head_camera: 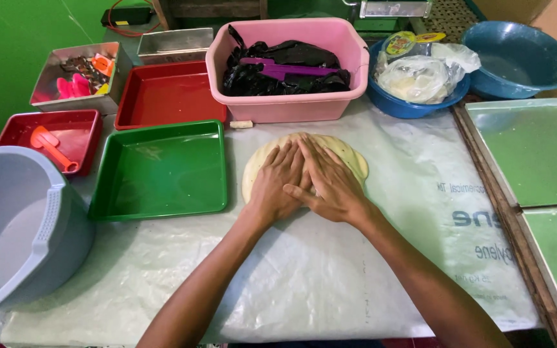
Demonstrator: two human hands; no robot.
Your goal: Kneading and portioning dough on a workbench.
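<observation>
Here, left hand (277,183) and right hand (330,183) flat, open, on dough (349,158), beside green tray (160,169), pink tub (288,103) behind.

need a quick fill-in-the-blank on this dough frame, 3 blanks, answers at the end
1. Both hands, left hand and right hand, press flat on a pale slab of ____.
2. The tray just left of the dough is ____ in colour.
3. The pink tub behind the dough holds crumpled ____ plastic bags.

Missing words: dough; green; black
</observation>
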